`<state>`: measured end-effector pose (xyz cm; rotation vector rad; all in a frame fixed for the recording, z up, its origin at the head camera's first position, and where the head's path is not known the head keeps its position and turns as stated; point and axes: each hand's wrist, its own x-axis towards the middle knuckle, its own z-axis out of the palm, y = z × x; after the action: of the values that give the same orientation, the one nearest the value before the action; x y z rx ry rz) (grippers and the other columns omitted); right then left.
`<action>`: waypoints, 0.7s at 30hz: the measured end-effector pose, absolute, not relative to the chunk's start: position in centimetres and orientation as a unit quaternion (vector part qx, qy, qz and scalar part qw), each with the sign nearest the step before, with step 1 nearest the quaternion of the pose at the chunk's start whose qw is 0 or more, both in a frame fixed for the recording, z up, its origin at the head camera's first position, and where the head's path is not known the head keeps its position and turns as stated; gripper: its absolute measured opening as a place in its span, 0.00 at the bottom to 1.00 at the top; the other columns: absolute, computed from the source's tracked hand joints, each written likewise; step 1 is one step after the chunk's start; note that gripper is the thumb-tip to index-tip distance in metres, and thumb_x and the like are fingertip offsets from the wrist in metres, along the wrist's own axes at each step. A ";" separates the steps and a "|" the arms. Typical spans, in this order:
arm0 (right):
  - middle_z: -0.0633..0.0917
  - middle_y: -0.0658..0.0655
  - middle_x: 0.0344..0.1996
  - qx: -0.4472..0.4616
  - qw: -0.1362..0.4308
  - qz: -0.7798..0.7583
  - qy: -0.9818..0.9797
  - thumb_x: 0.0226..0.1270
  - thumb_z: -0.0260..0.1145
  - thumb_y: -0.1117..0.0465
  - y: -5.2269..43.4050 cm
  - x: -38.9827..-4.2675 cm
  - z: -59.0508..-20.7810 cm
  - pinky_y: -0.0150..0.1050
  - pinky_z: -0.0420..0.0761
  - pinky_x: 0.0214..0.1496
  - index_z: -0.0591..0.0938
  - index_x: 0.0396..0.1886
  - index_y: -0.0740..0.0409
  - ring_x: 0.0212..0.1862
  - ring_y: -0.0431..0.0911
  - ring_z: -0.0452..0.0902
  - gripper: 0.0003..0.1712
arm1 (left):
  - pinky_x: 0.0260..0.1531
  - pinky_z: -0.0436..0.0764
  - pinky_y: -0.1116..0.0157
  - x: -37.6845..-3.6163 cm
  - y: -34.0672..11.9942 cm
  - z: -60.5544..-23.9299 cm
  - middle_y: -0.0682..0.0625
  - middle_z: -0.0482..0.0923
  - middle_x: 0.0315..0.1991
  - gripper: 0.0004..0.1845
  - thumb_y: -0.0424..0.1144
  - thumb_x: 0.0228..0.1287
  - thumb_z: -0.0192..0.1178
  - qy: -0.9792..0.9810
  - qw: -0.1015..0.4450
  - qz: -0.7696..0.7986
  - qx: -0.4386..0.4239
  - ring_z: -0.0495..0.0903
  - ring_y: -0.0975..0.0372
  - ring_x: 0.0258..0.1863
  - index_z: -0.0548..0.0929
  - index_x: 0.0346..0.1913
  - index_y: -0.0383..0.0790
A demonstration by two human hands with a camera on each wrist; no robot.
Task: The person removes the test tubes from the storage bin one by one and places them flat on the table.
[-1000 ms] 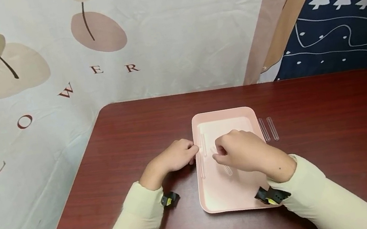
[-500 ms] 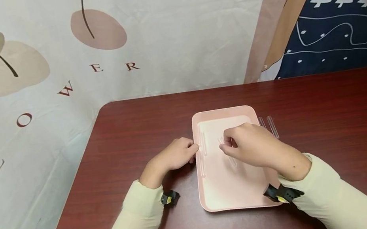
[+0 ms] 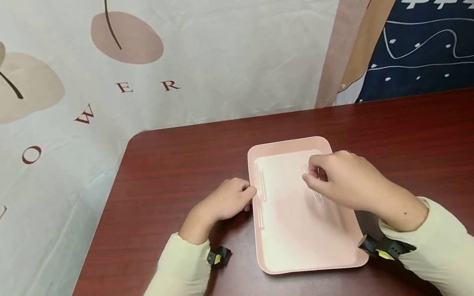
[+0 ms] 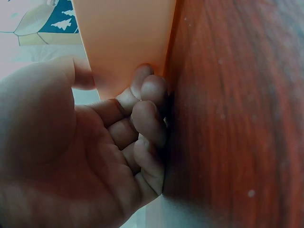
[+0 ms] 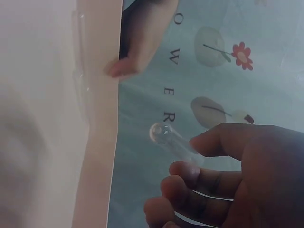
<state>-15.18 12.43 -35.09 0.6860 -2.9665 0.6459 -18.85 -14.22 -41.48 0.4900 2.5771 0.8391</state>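
My right hand (image 3: 346, 180) pinches a clear test tube (image 3: 318, 197) between thumb and fingers, above the right part of a pink tray (image 3: 314, 254). In the right wrist view, the rounded end of this tube (image 5: 161, 133) points away from the fingertips. My left hand (image 3: 228, 200) grips the tray's left edge: the thumb lies at the rim, and curled fingers (image 4: 149, 118) are against the outer wall. Along the tray's left inner side lie two more clear tubes, a farther one (image 3: 262, 180) and a nearer one (image 3: 261, 216).
The tray rests on a dark red wooden table (image 3: 174, 163). Behind the table hangs a pale printed cloth (image 3: 242, 64), with a dark blue patterned part (image 3: 435, 49) at the right. A wrist strap (image 3: 385, 247) sits near the tray's lower right corner.
My right hand has moved right across the tray with the test tube. It now hides the two tubes seen earlier on the table right of the tray. The left hand stays put.
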 end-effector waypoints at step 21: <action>0.72 0.48 0.15 0.167 0.017 0.259 -0.951 0.70 0.61 0.56 17.3 -16.0 -36.1 0.34 0.65 0.22 0.79 0.28 0.52 0.19 0.41 0.64 0.10 | 0.25 0.72 0.67 -18.8 -14.1 -41.4 0.53 0.76 0.16 0.19 0.42 0.67 0.44 0.917 0.198 0.301 0.170 0.71 0.63 0.18 0.79 0.21 0.41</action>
<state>-16.04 17.26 -36.07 0.5196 -2.9570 0.8045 -18.82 -14.15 -41.35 0.4751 2.5661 0.8433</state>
